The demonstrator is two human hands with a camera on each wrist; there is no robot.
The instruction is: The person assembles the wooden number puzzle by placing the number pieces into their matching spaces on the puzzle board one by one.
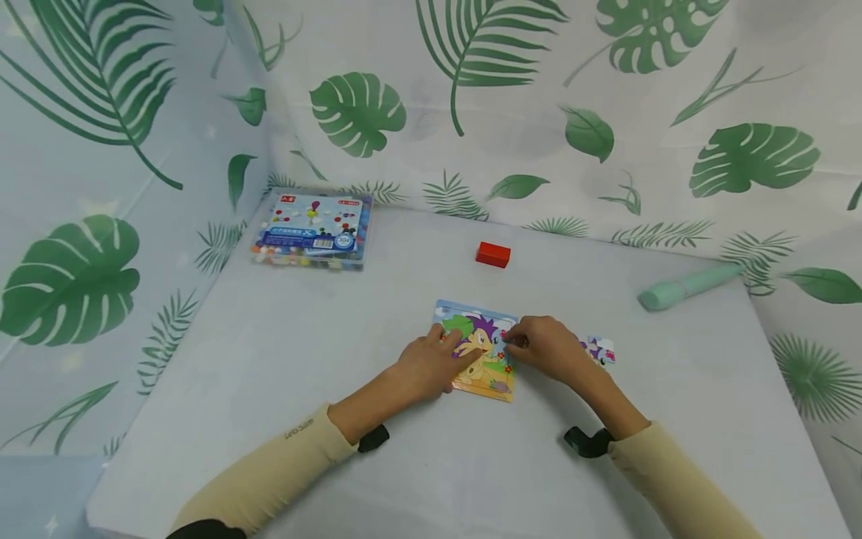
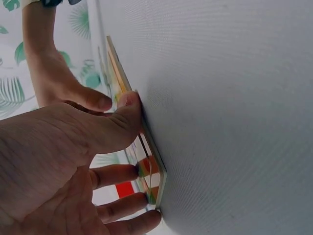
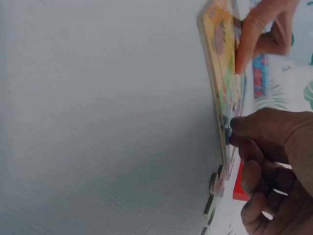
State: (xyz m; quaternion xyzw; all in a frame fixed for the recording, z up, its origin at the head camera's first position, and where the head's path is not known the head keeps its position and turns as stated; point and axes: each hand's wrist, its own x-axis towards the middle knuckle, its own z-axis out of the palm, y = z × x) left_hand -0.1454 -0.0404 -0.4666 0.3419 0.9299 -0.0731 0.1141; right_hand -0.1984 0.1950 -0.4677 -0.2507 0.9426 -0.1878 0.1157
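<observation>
Two grips work at one puzzle (image 1: 488, 369) in the middle of the table (image 1: 303, 329). From the left grip (image 1: 431, 367), the puzzle lies toward 2 o'clock; that grip is wide, its fingers spread over the left side and touching it. From the right grip (image 1: 547, 348), the puzzle lies at 9 o'clock; that grip is narrow, thumb and finger close together at the puzzle's right edge, though I cannot tell whether a piece sits between them. Loose pieces (image 1: 601, 349) lie at 3 o'clock from the puzzle, at least two, partly hidden behind the right grip. Around the puzzle are one red block (image 1: 493, 254) at 12 o'clock, one clear box (image 1: 313, 228) at 10, and one green tube (image 1: 690, 287) between 2 and 3.
</observation>
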